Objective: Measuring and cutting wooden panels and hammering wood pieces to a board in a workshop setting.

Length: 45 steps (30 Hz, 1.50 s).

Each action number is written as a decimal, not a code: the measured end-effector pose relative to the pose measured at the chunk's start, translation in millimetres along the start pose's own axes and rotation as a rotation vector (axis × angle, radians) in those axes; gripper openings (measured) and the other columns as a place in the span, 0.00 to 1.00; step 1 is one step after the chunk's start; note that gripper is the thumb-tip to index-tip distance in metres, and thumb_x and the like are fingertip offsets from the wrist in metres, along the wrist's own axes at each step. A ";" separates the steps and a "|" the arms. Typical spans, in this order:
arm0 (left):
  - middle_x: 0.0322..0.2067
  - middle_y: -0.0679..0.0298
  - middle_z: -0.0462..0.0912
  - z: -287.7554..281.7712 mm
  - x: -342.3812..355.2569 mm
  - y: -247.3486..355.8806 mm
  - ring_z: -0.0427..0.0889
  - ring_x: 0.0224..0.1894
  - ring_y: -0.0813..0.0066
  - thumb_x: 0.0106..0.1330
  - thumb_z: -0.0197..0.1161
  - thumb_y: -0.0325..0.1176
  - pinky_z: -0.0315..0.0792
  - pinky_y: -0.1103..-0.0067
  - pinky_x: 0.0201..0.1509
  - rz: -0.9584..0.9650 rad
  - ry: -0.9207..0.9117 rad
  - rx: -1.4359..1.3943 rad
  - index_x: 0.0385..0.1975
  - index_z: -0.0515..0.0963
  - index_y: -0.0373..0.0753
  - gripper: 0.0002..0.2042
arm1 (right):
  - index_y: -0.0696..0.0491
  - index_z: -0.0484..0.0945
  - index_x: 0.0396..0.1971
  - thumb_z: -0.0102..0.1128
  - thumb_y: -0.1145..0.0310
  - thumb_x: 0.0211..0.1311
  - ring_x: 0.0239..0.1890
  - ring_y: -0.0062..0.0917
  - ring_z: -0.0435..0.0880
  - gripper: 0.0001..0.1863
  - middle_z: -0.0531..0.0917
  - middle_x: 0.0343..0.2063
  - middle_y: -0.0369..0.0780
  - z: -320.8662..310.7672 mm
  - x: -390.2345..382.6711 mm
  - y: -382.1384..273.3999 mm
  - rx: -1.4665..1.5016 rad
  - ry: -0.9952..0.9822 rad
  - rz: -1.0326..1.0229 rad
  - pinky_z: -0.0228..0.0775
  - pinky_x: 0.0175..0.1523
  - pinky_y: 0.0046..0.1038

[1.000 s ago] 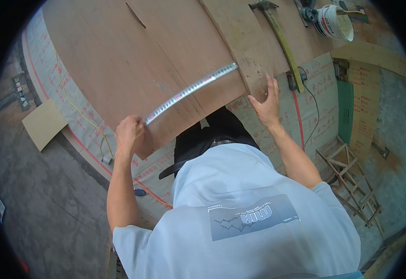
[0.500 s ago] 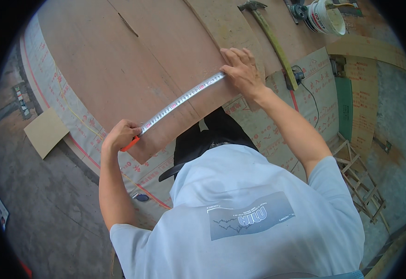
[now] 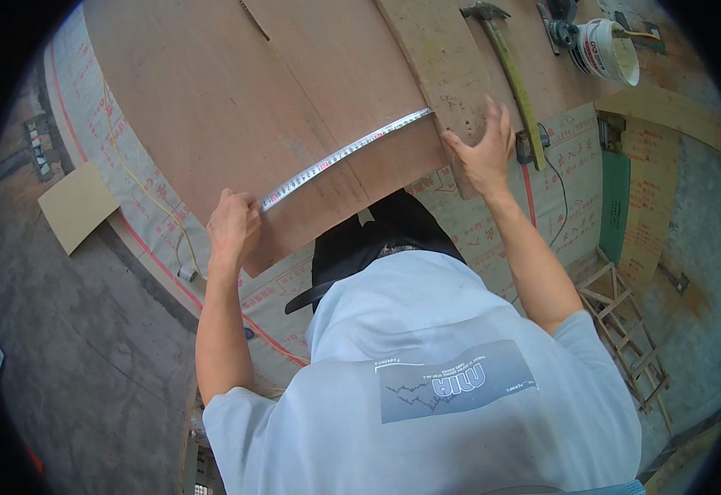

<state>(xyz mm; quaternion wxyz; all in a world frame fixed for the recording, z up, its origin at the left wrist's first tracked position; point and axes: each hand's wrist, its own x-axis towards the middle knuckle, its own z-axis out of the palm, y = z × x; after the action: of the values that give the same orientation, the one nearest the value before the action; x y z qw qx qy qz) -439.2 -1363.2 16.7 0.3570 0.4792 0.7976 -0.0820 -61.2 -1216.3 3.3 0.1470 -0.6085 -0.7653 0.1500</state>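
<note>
A silver steel tape measure (image 3: 335, 157) lies stretched across the reddish-brown plywood sheet (image 3: 212, 99), slanting up to the right. Its left end runs into my left hand (image 3: 236, 219), which is closed around the tape's case; the case is hidden under my fingers. The far tip of the blade meets the edge of a thicker, narrow tan board (image 3: 434, 58) resting on the plywood. My right hand (image 3: 486, 153) is open beside that board's near end, thumb and fingers spread, apart from the tape.
Beyond my right hand a claw hammer (image 3: 509, 74) with a greenish-yellow handle lies on the plywood. A power tool (image 3: 562, 35) and a white bucket (image 3: 612, 54) stand farther right. A wooden frame (image 3: 624, 330) sits low right. A loose tan panel (image 3: 77, 206) lies left.
My right hand has let go of the tape's tip and moved right and nearer, opening its fingers. My left hand has shifted slightly, covering the orange case part. The whole view has shifted a little.
</note>
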 end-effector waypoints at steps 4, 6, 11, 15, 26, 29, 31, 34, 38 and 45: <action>0.43 0.50 0.77 -7.6 3.7 2.7 0.78 0.48 0.46 0.65 0.55 0.38 0.72 0.60 0.52 0.009 -0.039 -0.010 0.36 0.84 0.40 0.12 | 0.39 0.51 0.72 0.76 0.51 0.43 0.67 0.56 0.53 0.57 0.55 0.65 0.64 10.6 -21.7 14.7 0.003 -0.152 0.201 0.45 0.71 0.51; 0.44 0.50 0.77 -9.9 5.0 3.6 0.78 0.48 0.46 0.65 0.55 0.38 0.71 0.59 0.52 0.001 -0.073 0.014 0.36 0.84 0.40 0.12 | 0.39 0.51 0.73 0.76 0.52 0.44 0.67 0.57 0.53 0.56 0.54 0.65 0.65 13.0 -26.4 20.6 -0.023 -0.148 0.178 0.46 0.71 0.51; 0.44 0.50 0.78 -11.0 5.8 3.4 0.78 0.48 0.46 0.64 0.55 0.38 0.72 0.59 0.52 0.007 -0.068 -0.004 0.36 0.84 0.40 0.12 | 0.39 0.52 0.73 0.75 0.53 0.45 0.67 0.58 0.53 0.54 0.54 0.64 0.67 10.1 -32.9 23.9 -0.025 -0.146 0.122 0.47 0.70 0.52; 0.45 0.49 0.78 -10.6 7.2 3.3 0.79 0.48 0.45 0.63 0.55 0.38 0.72 0.59 0.51 0.003 -0.050 -0.007 0.35 0.84 0.39 0.12 | 0.40 0.54 0.72 0.75 0.54 0.44 0.66 0.58 0.54 0.54 0.55 0.63 0.66 12.5 -26.7 24.4 0.000 -0.112 0.124 0.47 0.70 0.52; 0.37 0.49 0.83 -16.5 16.7 1.6 0.82 0.41 0.46 0.61 0.56 0.37 0.75 0.60 0.45 -0.010 -0.141 -0.015 0.33 0.84 0.39 0.12 | 0.39 0.54 0.72 0.76 0.50 0.44 0.67 0.55 0.52 0.55 0.55 0.66 0.60 1.4 -11.8 9.3 -0.071 -0.132 0.092 0.46 0.70 0.51; 0.35 0.48 0.83 -18.4 17.7 2.6 0.82 0.41 0.46 0.61 0.56 0.37 0.74 0.60 0.44 0.000 -0.135 -0.028 0.32 0.84 0.38 0.12 | 0.38 0.61 0.69 0.75 0.51 0.45 0.68 0.49 0.54 0.49 0.57 0.67 0.51 -3.4 4.3 -2.7 -0.125 0.004 -0.116 0.48 0.69 0.48; 0.35 0.48 0.83 -21.6 18.7 3.0 0.82 0.41 0.46 0.61 0.56 0.37 0.74 0.60 0.44 -0.004 -0.130 -0.030 0.32 0.83 0.38 0.12 | 0.41 0.77 0.56 0.71 0.59 0.50 0.67 0.39 0.60 0.29 0.64 0.65 0.42 1.2 20.9 -8.9 -0.074 -0.046 -0.359 0.51 0.67 0.42; 0.34 0.48 0.82 -27.9 21.2 2.8 0.81 0.40 0.46 0.61 0.56 0.37 0.74 0.61 0.43 -0.009 -0.161 -0.027 0.31 0.83 0.37 0.12 | 0.44 0.84 0.38 0.65 0.67 0.53 0.64 0.31 0.65 0.11 0.71 0.60 0.36 16.6 41.5 -14.3 -0.175 -0.133 -0.493 0.52 0.64 0.39; 0.34 0.48 0.83 -28.3 22.4 1.1 0.82 0.40 0.47 0.61 0.56 0.37 0.74 0.61 0.43 -0.015 -0.179 -0.004 0.32 0.83 0.38 0.12 | 0.45 0.84 0.31 0.61 0.70 0.54 0.62 0.29 0.66 0.05 0.74 0.56 0.35 25.4 53.0 -14.7 -0.166 -0.122 -0.526 0.52 0.63 0.37; 0.41 0.47 0.80 -14.6 14.3 2.1 0.80 0.44 0.43 0.62 0.55 0.37 0.73 0.59 0.48 -0.006 -0.007 -0.030 0.34 0.84 0.39 0.12 | 0.42 0.79 0.48 0.67 0.63 0.53 0.65 0.35 0.63 0.20 0.69 0.61 0.40 10.5 35.9 -18.6 -0.180 -0.074 -0.350 0.50 0.66 0.39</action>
<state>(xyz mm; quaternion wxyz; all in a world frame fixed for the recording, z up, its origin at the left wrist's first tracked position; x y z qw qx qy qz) -448.8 -1345.1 18.6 0.3667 0.4712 0.7989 -0.0726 -89.8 -1185.8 2.8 0.0876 -0.4708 -0.8746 0.0757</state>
